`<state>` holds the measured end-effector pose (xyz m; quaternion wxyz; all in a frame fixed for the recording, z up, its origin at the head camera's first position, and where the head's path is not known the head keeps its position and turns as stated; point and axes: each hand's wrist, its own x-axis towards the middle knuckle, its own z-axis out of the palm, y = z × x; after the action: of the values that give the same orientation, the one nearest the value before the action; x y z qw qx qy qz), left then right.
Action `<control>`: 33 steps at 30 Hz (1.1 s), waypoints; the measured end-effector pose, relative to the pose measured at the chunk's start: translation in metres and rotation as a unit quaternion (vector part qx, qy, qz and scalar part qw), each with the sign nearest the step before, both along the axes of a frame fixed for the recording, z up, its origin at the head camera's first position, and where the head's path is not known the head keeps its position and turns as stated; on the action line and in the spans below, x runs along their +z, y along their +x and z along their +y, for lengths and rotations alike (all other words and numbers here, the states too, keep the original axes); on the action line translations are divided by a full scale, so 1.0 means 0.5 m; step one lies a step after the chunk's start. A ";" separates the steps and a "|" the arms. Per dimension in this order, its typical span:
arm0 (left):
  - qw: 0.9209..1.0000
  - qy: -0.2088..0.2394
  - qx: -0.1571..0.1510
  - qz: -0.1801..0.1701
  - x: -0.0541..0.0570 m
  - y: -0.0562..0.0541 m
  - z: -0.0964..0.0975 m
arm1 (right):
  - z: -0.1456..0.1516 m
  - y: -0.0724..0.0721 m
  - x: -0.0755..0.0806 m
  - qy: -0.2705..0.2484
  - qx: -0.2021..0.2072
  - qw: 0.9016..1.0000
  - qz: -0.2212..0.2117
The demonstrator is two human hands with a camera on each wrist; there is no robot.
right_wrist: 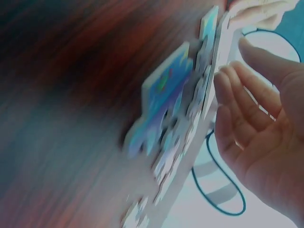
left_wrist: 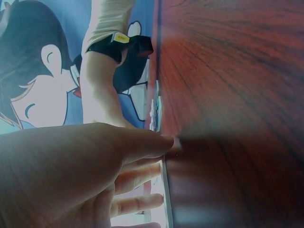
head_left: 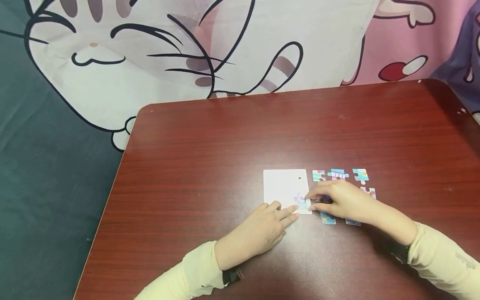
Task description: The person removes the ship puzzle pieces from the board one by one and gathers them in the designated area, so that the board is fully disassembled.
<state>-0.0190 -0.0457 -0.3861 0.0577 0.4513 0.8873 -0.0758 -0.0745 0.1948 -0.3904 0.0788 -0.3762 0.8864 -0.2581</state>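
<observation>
A square white board (head_left: 281,185) lies on the table, with a small purple and blue puzzle piece (head_left: 301,201) at its lower right corner. My left hand (head_left: 258,230) rests at the board's lower edge, its fingers stretched out and a fingertip touching or close to that piece. At the board's right edge hovers my right hand (head_left: 348,201), thumb and fingers bent but apart. The right wrist view shows nothing between the thumb and fingers of this hand (right_wrist: 259,128). Under and around it lie loose puzzle pieces, some partly hidden by the hand.
Several loose jigsaw pieces, such as a blue and purple one (head_left: 338,171), a teal one (head_left: 361,174) and a blue one (head_left: 328,219), lie right of the board. The reddish-brown table (head_left: 180,175) extends around them. Behind it hangs a cartoon cat cloth (head_left: 123,87).
</observation>
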 end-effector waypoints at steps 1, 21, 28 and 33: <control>1.000 -0.001 0.000 0.000 0.000 0.000 0.000 | -0.005 0.001 -0.001 0.004 -0.006 1.000 0.001; 1.000 -0.003 -0.005 0.025 -0.001 0.004 -0.001 | -0.055 -0.017 -0.011 0.006 -0.017 0.999 -0.029; 1.000 0.017 -0.012 0.016 0.006 0.006 -0.007 | -0.071 -0.029 0.002 0.020 -0.063 0.992 -0.109; 0.999 0.023 -0.022 0.024 0.009 0.009 -0.013 | -0.079 -0.035 0.012 0.049 -0.077 0.986 -0.139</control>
<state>-0.0144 -0.0521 -0.3816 0.0247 0.4698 0.8798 -0.0677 -0.0922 0.1555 -0.3843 0.1995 -0.2628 0.9048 -0.2692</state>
